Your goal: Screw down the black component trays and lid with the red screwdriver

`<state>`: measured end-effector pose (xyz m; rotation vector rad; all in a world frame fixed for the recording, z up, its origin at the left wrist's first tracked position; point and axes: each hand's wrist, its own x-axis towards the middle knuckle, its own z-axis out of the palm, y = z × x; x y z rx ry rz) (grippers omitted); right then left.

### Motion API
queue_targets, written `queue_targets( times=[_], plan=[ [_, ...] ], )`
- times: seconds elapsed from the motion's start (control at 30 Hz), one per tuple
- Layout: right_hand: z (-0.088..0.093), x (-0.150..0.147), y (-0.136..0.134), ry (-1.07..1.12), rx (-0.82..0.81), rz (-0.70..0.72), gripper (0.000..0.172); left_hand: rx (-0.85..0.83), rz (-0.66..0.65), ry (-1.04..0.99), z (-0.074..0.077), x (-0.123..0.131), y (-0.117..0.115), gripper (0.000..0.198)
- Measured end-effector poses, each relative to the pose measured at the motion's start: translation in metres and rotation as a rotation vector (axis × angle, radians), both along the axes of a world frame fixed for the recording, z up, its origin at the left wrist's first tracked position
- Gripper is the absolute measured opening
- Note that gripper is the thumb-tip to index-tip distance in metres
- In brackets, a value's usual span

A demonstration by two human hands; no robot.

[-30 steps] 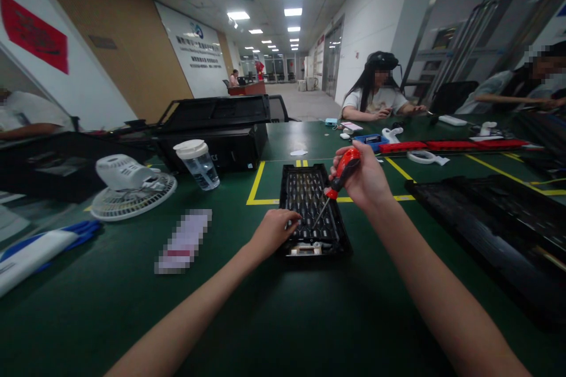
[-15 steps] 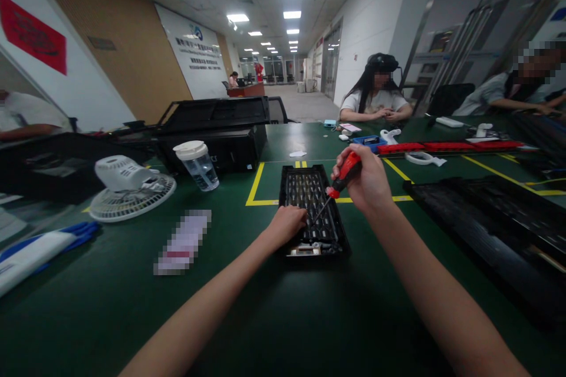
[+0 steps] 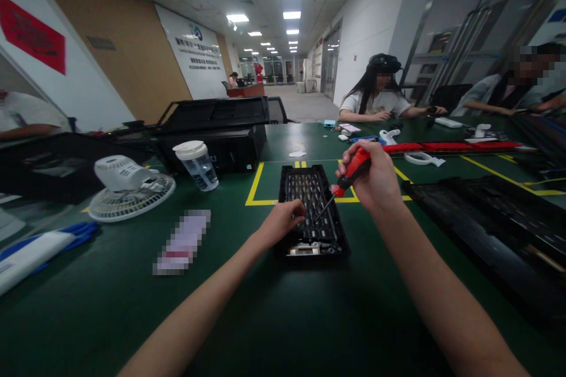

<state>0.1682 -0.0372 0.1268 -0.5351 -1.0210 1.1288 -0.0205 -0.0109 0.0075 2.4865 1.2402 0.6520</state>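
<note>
Grip wrapped around a red-and-black screwdriver (image 3: 355, 166), the right hand (image 3: 378, 175) angles over a bit case (image 3: 340, 238) at twelve o'clock; the left hand (image 3: 281, 221), contents unclear, edges toward nine, seemingly freeing the shank (image 3: 325, 210).

I count one left hand (image 3: 285, 218) and one right hand (image 3: 378, 182), one screwdriver (image 3: 349, 178), one tray (image 3: 340, 235) (its metal pieces (image 3: 307, 188) blur together, so I can't number those), one cup (image 3: 201, 168), one fan (image 3: 121, 174) and at least four other people (image 3: 367, 107).
</note>
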Motion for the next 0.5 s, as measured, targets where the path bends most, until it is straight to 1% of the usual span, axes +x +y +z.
queue_targets(
  times=[0.03, 0.1, 0.27, 0.37, 0.5],
  plan=[
    [0.001, 0.001, -0.001, 0.000, 0.005, -0.004, 0.017, -0.035, -0.021, -0.099, 0.003, -0.002, -0.002, 0.016],
    [0.003, 0.001, -0.002, -0.001, 0.016, -0.012, 0.018, -0.078, -0.032, -0.221, 0.008, -0.006, -0.007, 0.022],
    [0.006, 0.001, -0.006, 0.015, 0.056, -0.017, 0.019, -0.090, 0.026, -0.299, 0.014, -0.015, -0.025, 0.020],
    [0.008, -0.001, -0.010, 0.044, 0.075, 0.006, 0.021, -0.215, 0.017, -0.411, 0.014, -0.017, -0.037, 0.019],
    [0.011, -0.005, -0.019, 0.094, 0.073, 0.044, 0.025, -0.339, 0.045, -0.510, 0.012, -0.015, -0.052, 0.019]
  ],
)
